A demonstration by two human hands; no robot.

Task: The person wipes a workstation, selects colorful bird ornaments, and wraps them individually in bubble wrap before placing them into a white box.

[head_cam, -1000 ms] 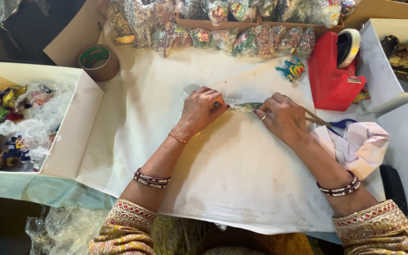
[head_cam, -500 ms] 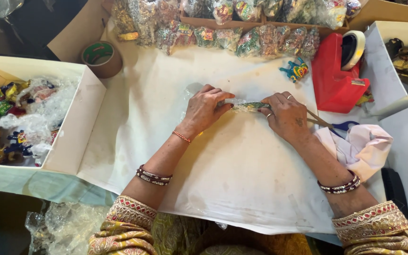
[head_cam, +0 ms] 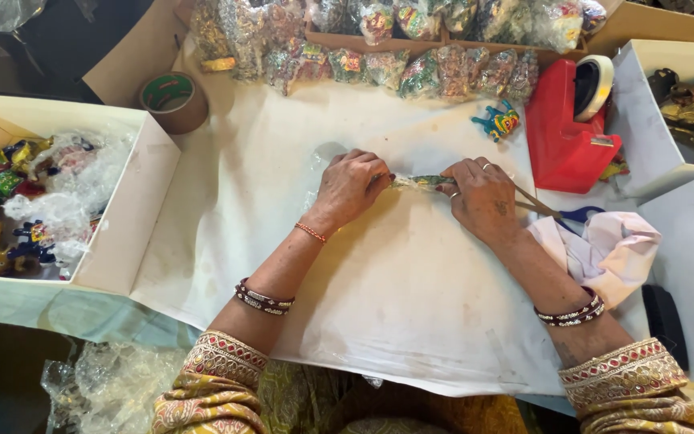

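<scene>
Small green figurine (head_cam: pixel 422 182) rolled in clear wrap.
Both hands, left (head_cam: pixel 349 187) and right (head_cam: pixel 483 197), pinch its ends, fingers clenched around the glossy, narrow bundle.

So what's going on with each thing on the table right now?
Left hand: closed on one end of the wrapped figurine.
Right hand: closed on the other end.
Wrapped figurine: lying flat, partly in clear wrap.
Blue toy figure: unwrapped, loose.
Tape roll: lying flat.
Red tape dispenser: upright, loaded.
White box: open, holding figurines.

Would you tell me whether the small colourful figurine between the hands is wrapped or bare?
Wrapped: clear plastic film covers the small colourful figurine, pinched at either end by the left hand and right hand.
</scene>
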